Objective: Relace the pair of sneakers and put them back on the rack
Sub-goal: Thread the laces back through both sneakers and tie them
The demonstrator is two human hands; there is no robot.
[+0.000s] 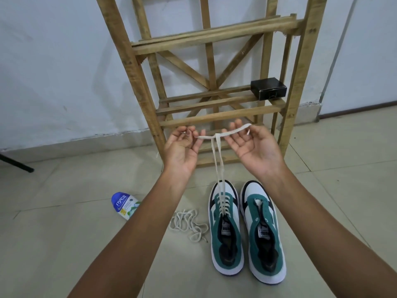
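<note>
Basically mid-lacing on the left sneaker: both hands raised above the pair, palms up, pulling the two ends of its white lace up and apart. The strands rise taut from the top eyelets, cross just between the hands and split sideways, which looks like the first cross of a knot or an evening-out of the ends, judging by the tension.

Left hand has thumb and fingers curled, pinching its lace end near the fingertips. Right hand is looser; the other end drapes over its fingers and the tip hangs near the thumb. Looks hooked around curled fingers, but how firm the grip is I can't say.

Left sneaker sits on the tiled floor well below the hands, toe toward the rack, eyelets already threaded. Right sneaker is just beside it, touching or nearly, with no lace in its eyelets. Its likely lace, the loose white lace, lies bunched on the floor just left of the pair, handy for the next shoe.

Wooden rack stands against the wall right behind the hands, so the return is short. A small black box sits at the right end of its lower shelf. A blue Nycil powder bottle lies on its side, left of the loose lace.

Task roughly under half done: second shoe unlaced, neither racked.
</note>
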